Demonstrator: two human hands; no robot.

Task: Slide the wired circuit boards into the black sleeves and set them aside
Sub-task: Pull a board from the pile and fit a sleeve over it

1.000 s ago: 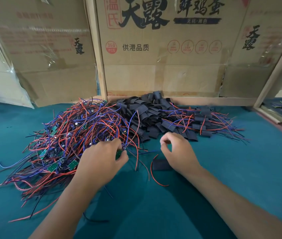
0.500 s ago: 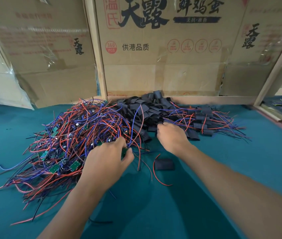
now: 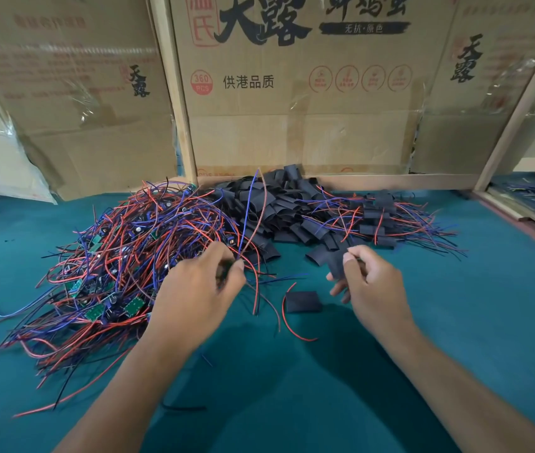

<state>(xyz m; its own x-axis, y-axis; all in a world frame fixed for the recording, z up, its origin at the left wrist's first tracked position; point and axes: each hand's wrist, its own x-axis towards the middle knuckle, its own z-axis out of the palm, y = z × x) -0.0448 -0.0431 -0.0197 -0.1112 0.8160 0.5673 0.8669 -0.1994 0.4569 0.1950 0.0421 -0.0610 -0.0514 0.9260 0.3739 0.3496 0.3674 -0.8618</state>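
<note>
We see a teal table carrying a wired-board heap left of the hands, sleeve pile beyond them, 1 sleeved board between them.

The table has matt teal cloth; the sleeves look matt black; brown cardboard boxes carry glossy tape.

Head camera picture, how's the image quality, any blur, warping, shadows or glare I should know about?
Head view: wide-angle warping bows the wooden post and the cardboard box edges; motion blur softens the left hand and the wires it pinches, and the right hand on a black sleeve; soft arm shadows fall on the green mat; tape on the boxes glints mildly.
</note>
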